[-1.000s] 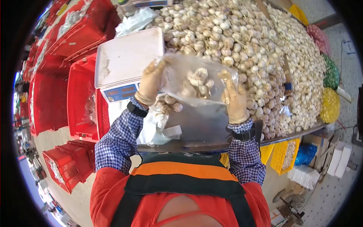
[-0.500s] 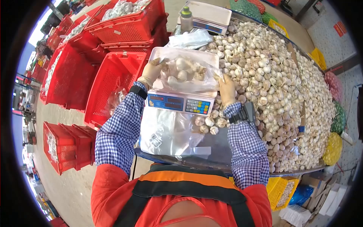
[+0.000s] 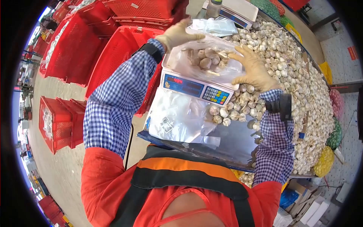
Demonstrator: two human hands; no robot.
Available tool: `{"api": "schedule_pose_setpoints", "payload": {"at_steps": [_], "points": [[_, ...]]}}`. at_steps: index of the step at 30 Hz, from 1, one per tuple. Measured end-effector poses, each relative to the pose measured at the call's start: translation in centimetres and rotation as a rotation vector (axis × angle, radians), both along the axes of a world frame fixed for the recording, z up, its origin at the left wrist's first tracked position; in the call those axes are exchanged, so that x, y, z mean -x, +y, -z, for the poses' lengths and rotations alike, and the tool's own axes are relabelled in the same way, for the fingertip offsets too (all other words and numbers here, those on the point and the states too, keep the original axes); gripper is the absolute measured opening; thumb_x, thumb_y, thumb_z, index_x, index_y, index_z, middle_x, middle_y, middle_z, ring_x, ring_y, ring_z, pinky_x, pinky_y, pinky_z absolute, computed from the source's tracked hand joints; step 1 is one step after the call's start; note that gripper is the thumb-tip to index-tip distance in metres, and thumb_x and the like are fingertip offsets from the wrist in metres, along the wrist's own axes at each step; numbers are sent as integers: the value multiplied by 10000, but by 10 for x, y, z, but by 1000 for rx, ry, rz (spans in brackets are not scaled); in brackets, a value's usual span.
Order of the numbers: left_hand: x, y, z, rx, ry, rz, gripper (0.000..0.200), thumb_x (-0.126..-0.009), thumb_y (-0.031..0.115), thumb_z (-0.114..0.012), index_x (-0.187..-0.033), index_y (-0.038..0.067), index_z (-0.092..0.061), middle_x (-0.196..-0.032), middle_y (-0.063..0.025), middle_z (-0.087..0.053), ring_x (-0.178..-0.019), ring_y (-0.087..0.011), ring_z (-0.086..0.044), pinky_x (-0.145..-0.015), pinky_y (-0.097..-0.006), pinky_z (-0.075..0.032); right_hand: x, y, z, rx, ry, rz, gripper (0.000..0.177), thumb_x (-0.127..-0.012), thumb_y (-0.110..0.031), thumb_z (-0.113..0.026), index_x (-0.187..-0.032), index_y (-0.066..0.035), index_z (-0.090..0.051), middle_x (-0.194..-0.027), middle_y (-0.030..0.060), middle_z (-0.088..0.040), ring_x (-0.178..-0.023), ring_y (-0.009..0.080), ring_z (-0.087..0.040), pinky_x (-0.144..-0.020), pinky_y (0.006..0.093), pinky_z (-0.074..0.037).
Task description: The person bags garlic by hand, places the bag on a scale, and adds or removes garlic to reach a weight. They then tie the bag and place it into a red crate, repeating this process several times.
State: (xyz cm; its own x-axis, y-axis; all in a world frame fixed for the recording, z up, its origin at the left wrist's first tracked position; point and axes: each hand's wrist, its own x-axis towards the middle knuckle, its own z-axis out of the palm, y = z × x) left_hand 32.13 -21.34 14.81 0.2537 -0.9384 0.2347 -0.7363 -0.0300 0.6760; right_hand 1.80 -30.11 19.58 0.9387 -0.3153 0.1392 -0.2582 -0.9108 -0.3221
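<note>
- A clear plastic bag (image 3: 223,73) lies on the white pan of the near scale (image 3: 198,90), its film wrinkled and shiny; garlic bulbs (image 3: 206,60), pale with brownish streaks, are bunched inside towards its left and far part.
- The left hand (image 3: 179,36), gloved in cream, has its grip released, fingers spread at the bag's far left.
- The right hand (image 3: 252,68), gloved alike, also has its grip released, fingers spread at the bag's right edge; whether they touch it, I cannot tell.
- The dark, smooth tabletop (image 3: 236,136) carries a broad garlic heap (image 3: 287,72) on the right and flat plastic bags (image 3: 177,117) nearest the wearer.
- Red crates (image 3: 73,49) stand to the left on a pale floor (image 3: 62,170); yellow, green and pink mesh sacks (image 3: 324,162) line the far right.
- The scale's blue panel shows red digits, too blurred to read surely, beside a keypad (image 3: 215,95); a square printed code (image 3: 166,125) marks the flat bags.
</note>
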Motion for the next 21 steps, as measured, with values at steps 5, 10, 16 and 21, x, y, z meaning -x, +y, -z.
{"api": "schedule_pose_setpoints", "payload": {"at_steps": [5,10,16,21], "points": [[-12,8,5,-552,-285,129,617,-763,462,-653,-1153,-11,-587,-1090,-237,-624,-1036,-348,-601,-895,-348,-471,13,-39,61,584,512,92,521,-661,-276,-750,-1131,-98,-610,-1358,106,-443,-1330,301,-313,-1062,532,-266],[-12,28,-35,-125,-127,-146,261,-847,256,-517,-905,41,-653,-887,-163,-668,-858,-316,-643,-788,-391,-492,21,-18,-7,487,212,352,281,-717,-197,-682,-974,-87,-648,-1098,75,-601,-1110,255,-522,-994,427,-374],[-6,29,-62,241,1670,640,351,-954,147,-377,-1225,-29,-513,-1159,-137,-588,-877,-213,-605,-884,-371,-473,23,3,-44,369,-772,458,193,-801,-223,-737,-803,-64,-628,-733,24,-619,-592,124,-563,-547,248,-451],[43,102,-135,130,802,417,443,-927,74,-391,-1361,-17,-403,-1356,-162,-483,-802,-114,-642,-773,-232,-522,34,43,-77,-622,-794,460,240,-834,-124,-680,-1061,-49,-662,-895,-8,-672,-760,83,-576,-645,208,-456]]}}
